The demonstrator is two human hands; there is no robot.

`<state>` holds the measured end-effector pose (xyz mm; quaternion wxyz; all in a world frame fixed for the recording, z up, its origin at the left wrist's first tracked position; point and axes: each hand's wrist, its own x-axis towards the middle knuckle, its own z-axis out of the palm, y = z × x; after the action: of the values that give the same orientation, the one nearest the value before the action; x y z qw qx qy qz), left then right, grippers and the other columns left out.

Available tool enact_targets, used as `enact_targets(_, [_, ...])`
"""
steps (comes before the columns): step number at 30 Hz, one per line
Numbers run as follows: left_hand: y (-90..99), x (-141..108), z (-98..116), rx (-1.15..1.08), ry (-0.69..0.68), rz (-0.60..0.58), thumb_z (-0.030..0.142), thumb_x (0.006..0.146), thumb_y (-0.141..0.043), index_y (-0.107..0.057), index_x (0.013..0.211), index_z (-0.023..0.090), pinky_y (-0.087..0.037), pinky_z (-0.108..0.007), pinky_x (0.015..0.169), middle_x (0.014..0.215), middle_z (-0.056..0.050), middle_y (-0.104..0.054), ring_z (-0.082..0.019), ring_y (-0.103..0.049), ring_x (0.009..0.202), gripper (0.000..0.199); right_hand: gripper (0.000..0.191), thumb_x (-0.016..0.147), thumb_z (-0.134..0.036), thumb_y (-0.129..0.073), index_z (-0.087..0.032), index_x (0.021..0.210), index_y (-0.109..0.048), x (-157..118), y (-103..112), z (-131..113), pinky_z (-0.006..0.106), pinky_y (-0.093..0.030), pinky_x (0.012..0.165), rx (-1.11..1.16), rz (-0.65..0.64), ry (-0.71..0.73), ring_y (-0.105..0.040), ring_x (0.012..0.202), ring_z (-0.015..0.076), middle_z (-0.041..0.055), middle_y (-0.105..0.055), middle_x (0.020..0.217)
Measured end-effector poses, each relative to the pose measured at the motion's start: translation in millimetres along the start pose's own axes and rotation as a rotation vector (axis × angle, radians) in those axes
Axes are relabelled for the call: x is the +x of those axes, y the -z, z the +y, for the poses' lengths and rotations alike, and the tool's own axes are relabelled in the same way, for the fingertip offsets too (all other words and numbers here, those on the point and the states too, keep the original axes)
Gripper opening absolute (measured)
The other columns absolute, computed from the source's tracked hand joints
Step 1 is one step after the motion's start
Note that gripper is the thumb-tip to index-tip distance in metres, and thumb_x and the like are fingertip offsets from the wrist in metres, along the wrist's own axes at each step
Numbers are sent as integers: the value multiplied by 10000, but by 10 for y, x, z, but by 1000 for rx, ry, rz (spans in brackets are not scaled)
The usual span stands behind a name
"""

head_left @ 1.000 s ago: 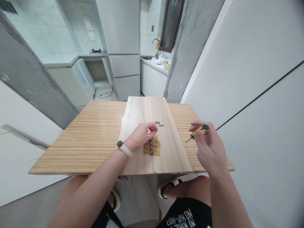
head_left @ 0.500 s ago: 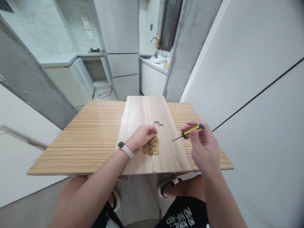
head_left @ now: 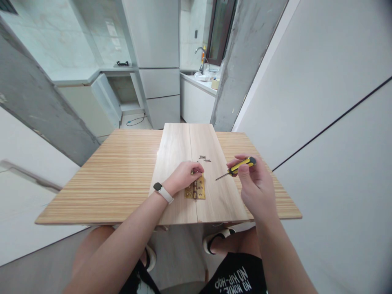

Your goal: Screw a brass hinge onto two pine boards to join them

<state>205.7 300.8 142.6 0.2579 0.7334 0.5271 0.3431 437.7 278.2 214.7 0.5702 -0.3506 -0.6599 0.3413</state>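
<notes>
A brass-coloured butt hinge (head_left: pixel 200 190) lies open and flat near the middle of the table, across the seam between two pale wooden boards: its knuckle runs along the seam, with one leaf on the left board (head_left: pixel 172 149) and the other on the right board (head_left: pixel 219 192). Holes show in the right leaf; the left leaf is partly hidden by the left hand (head_left: pixel 185 174). That hand reaches in from the left, its fingers curled together at the far end of the hinge; whether they pinch something small or only press there, I cannot tell. A smartwatch (head_left: pixel 163 193) with a pale strap circles the left wrist.

The right hand (head_left: pixel 259 188) is raised over the right side of the table, its thumb and fingers gripping the handle of a yellow-and-black screwdriver (head_left: pixel 241 166). The shaft points left and slightly nearer, its tip above the right board, to the right of the hinge and apart from it.

Several small dark screws (head_left: pixel 202 157) lie in two little groups on the right board, beyond the hinge. The boards rest side by side on a wood-grained table (head_left: pixel 122 175). On the far right, a faucet (head_left: pixel 201 52) stands over a sink.
</notes>
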Motion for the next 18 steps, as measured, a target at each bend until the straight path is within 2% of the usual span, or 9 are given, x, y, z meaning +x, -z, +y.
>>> enact_targets(5, [-18, 1, -6, 7, -20, 5, 106, 893, -695, -764, 949, 185, -527, -302, 791, 926, -51, -773, -186, -700, 856, 119, 287, 1036, -503, -618, -253, 1174, -643, 51, -87, 89, 364, -580, 824, 48, -28, -32, -701, 899, 197, 58, -760, 1004])
enact_targets(11, [-25, -26, -6, -93, 0, 9, 107, 898, -675, -632, 1234, 215, -552, -296, 808, 942, -19, -779, -172, -721, 857, 355, 336, 1018, -548, -627, -247, 1167, -633, 188, -245, 229, 363, -578, 795, 68, -70, -34, -699, 878, 194, 59, -765, 1006])
enact_targets(18, [-54, -29, -61, -127, -6, 22, 110, 893, -671, -618, 1238, 224, -557, -292, 811, 948, -11, -778, -171, -733, 870, 367, 385, 1000, -581, -638, -245, 1187, -620, 302, -352, 325, 370, -585, 823, 79, -134, -83, -723, 931, 202, 59, -763, 1030])
